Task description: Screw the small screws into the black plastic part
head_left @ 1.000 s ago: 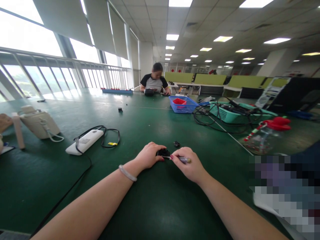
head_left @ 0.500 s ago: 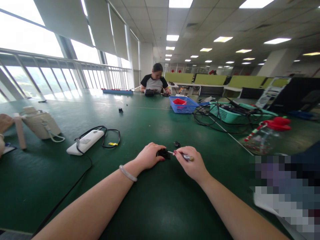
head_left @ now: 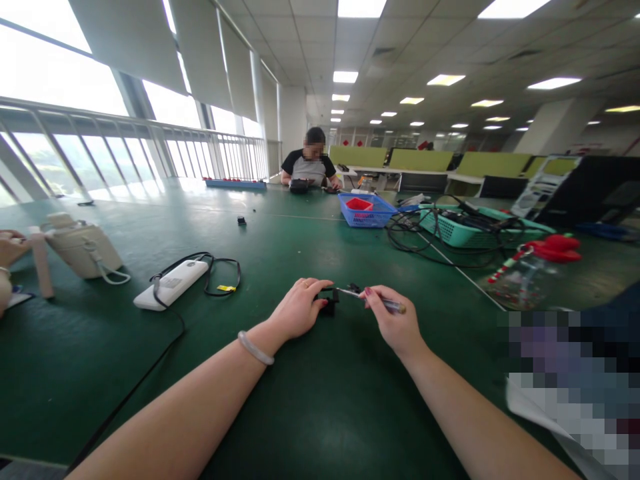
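Note:
My left hand (head_left: 301,305) is closed around a small black part (head_left: 330,304), pinning it on the green table (head_left: 320,413); its exact kind is too small to make out. In my right hand (head_left: 397,320) is a screwdriver (head_left: 393,306) with a clear, yellowish handle. Its thin metal shaft points left, with the tip close to the black part's upper right side; whether they touch I cannot tell. A second small dark piece (head_left: 354,288) lies just behind the shaft, partly hidden by my right fingers.
On the left are a white power bank (head_left: 173,283) with a black cable and a beige bottle (head_left: 83,247). A blue basket (head_left: 367,215), a teal basket (head_left: 453,230) with cables, and a red-capped jar (head_left: 530,277) stand right. A person (head_left: 309,163) sits opposite; another's hand (head_left: 13,247) shows left.
My right hand has drawn back to the right with the screwdriver, its tip now farther from my left hand. The black part has been turned and stands more upright in my left fingers.

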A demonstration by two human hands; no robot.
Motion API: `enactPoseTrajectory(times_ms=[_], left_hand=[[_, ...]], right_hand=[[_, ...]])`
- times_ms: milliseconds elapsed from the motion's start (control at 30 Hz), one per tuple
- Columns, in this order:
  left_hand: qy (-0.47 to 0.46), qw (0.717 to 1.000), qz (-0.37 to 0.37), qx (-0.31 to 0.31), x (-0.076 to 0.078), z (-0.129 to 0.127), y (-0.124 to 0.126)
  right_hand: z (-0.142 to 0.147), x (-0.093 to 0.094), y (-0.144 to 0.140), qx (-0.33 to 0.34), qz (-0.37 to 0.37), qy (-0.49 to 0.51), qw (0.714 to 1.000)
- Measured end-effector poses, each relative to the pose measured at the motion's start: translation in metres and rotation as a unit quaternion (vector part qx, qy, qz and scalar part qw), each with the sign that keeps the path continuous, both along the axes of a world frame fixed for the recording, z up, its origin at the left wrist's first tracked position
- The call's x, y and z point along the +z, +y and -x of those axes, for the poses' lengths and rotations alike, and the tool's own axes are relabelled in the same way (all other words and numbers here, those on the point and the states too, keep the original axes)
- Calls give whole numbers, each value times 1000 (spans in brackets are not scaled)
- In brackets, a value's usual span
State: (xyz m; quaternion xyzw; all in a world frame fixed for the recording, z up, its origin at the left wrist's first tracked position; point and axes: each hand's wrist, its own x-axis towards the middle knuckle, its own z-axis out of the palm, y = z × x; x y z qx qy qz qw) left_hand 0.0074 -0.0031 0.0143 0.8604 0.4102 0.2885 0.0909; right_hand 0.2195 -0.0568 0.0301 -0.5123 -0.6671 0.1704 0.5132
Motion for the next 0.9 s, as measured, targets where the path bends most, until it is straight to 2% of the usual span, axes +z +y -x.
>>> enactPoseTrajectory(times_ms=[100, 167, 333, 467, 633, 733, 900], left_hand=[[37, 997, -13, 63, -4, 2, 3], [79, 991, 3, 104, -8, 4, 6], [137, 980, 51, 134, -13, 10, 7], [109, 987, 60, 106, -9, 8, 4], [36, 994, 94, 33, -8, 2, 1], [43, 993, 110, -9, -6, -4, -3], [86, 991, 78, -67, -2, -23, -13]], right_hand=[[-10, -4, 7, -58, -6, 42, 997], [-18, -9, 15, -89, 18, 28, 995], [-28, -18, 25, -90, 88, 20, 992], [-23, -17, 22, -74, 103, 0, 992], [-9, -10, 13, -6, 94, 1, 996], [-8, -6, 9, -42, 45, 27, 998], [-19, -7, 14, -135, -7, 106, 985]])
